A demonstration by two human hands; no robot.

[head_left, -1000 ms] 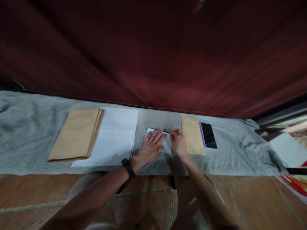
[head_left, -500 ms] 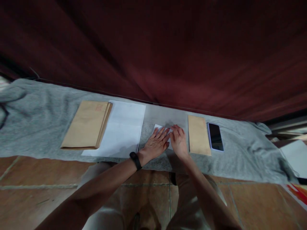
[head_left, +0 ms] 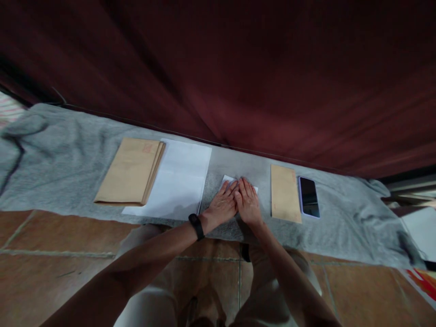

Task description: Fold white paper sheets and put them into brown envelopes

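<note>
A small folded white paper [head_left: 238, 185] is lying on the grey cloth [head_left: 68, 150] near its front edge, almost wholly covered by the two hands, with only its far corners peeking out beyond the fingertips. The left hand [head_left: 223, 205] is pressing flat on the paper's left part, fingers stretched and grasping nothing, a black wristband [head_left: 196, 226] sitting on its wrist. The right hand [head_left: 248, 203] is lying flat just beside it, touching it along the fingers, open-palmed and also gripping nothing, pressing down on the paper's right part. How the paper is folded under the palms is hidden. To the right, a single brown envelope [head_left: 285, 193] is lying flat and apart from the hands, and a dark-screened smartphone [head_left: 309, 197] is resting just beside it, their long edges close together; whether the envelope is holding anything cannot be told. To the left, a stack of white sheets [head_left: 177, 181] is lying with a narrow strip of bare cloth between it and the hands, and a pile of brown envelopes [head_left: 131, 171] is overlapping its left side. More bare cloth is stretching out at both far ends, crumpling at the left and right. A dark red curtain [head_left: 238, 68] is hanging along the far edge, and the tiled floor [head_left: 51, 254] is showing in front, where the person's knees are being cut off by the bottom of the view.
</note>
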